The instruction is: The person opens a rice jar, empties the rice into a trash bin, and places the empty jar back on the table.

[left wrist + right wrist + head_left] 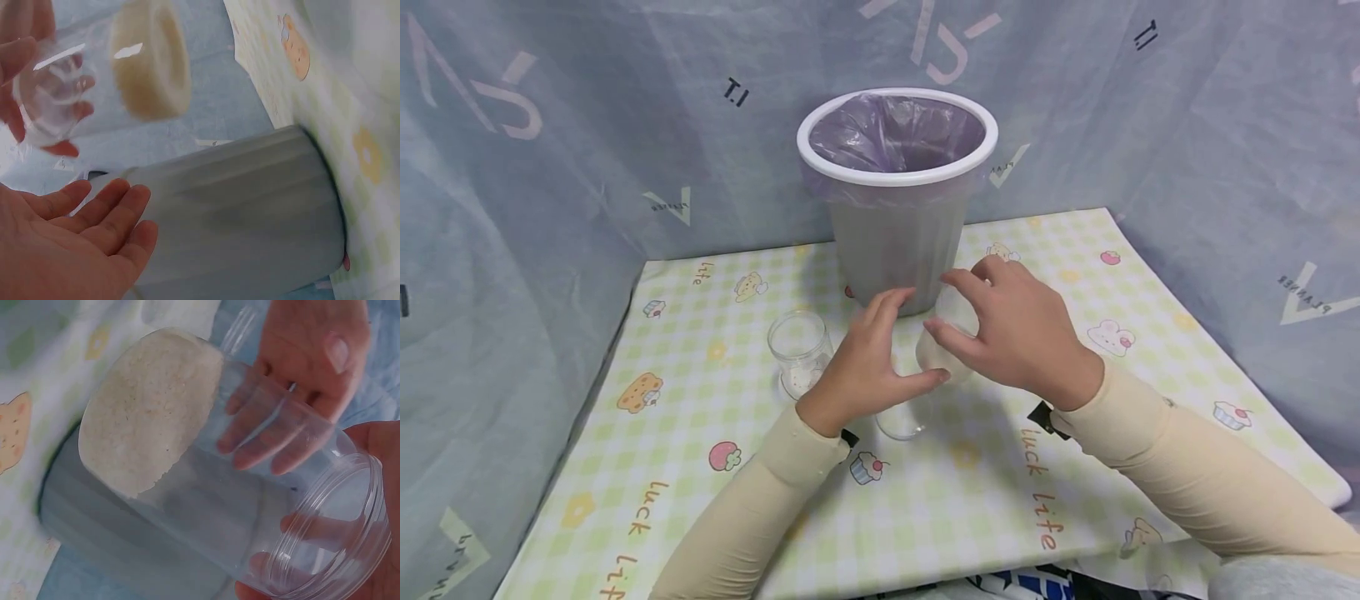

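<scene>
My right hand [1022,329] grips a clear jar [250,494] around its rim end, above the table. A beige, powdery-looking layer [150,412] fills the bottom of the jar; in the head view the fingers partly cover it. My left hand [859,371] is held beside the jar, its fingers extended and apart from the glass in the left wrist view. On the table left of that hand stands a second clear jar [799,346] with something whitish low inside. A clear round piece [901,423], perhaps a lid, lies below the hands.
Behind the hands stands a grey bin [895,242] with a white rim and a purple liner bag. A checked tablecloth [685,467] with cartoon prints covers the table. Blue-grey cloth [587,167] hangs around the back and sides.
</scene>
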